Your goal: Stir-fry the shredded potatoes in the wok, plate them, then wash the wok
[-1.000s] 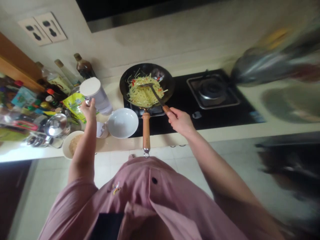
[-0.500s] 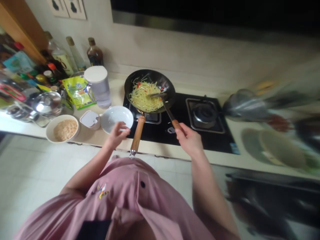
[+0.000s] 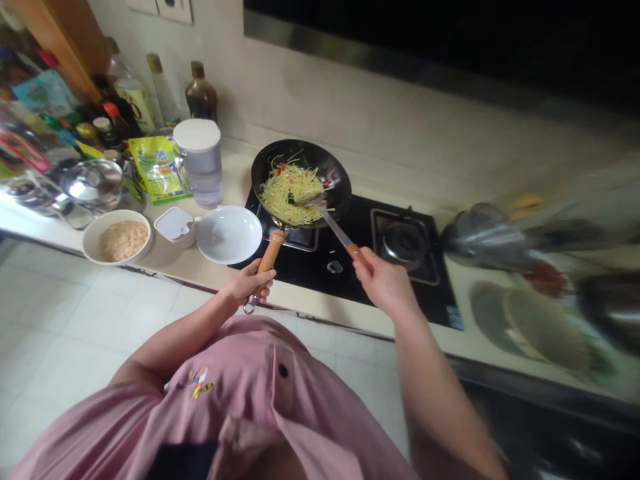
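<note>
A dark wok [image 3: 333, 157] sits on the left burner, holding pale green shreds [image 3: 287, 190] mixed with red bits. My left hand [image 3: 249, 282] is closed round the wok's wooden handle [image 3: 271, 253]. In my right hand [image 3: 383, 277] is the wooden grip of a metal spatula [image 3: 336, 227]. Its blade lies among the shreds at the right front of the wok, partly covered by them. A white bowl [image 3: 229, 233] with nothing visible in it stands just left of the handle.
Left along the counter are a lidded white container [image 3: 174, 225], a bowl of beige food [image 3: 116, 237], a water pitcher [image 3: 200, 163] and a yellow-green packet [image 3: 159, 167]. Bottles [image 3: 201, 93] stand behind. Right are a second burner [image 3: 404, 240] and blurred dishes [image 3: 545, 327].
My left hand has come from over the white bowl to grip the wok handle. The spatula blade has shifted slightly forward into the shreds. The handle now points more to the left.
</note>
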Motion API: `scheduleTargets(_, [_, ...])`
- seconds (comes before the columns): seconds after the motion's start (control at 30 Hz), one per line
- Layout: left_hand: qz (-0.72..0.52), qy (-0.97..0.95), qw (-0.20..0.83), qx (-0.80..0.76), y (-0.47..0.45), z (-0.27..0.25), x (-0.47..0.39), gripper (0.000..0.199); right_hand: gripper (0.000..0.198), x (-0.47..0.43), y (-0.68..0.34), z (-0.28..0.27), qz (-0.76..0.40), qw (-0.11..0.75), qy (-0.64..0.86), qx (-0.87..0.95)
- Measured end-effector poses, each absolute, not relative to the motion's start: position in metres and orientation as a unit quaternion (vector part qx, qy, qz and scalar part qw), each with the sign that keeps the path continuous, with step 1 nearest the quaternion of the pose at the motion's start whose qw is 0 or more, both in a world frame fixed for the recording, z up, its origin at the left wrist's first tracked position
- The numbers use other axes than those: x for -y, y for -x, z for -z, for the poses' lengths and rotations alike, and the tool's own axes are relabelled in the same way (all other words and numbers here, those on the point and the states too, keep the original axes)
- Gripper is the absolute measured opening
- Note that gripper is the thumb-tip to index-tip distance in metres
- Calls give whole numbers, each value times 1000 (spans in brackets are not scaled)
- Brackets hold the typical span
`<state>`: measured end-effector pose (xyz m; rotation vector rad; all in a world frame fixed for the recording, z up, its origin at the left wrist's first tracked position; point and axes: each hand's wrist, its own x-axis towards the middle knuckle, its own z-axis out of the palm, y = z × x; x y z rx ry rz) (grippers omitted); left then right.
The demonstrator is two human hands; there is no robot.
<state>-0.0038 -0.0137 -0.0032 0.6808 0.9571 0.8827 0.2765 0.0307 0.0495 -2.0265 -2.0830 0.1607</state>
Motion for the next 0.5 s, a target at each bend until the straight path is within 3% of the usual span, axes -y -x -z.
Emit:
scheduleTargets(0.17, [-399,-309,748,-431,4,6,13,57,51,-36,-284,-52,-53,168,679,713])
scheduleTargets(0.37, [-390,-313,754,-426,5,2,8,61,44,-51,-280,-88,-9,100,644,758])
scheduleTargets(0.5, [-385,-314,754,-429,2,0,4,57,57,-80,-303,-142,-129,60,652,745])
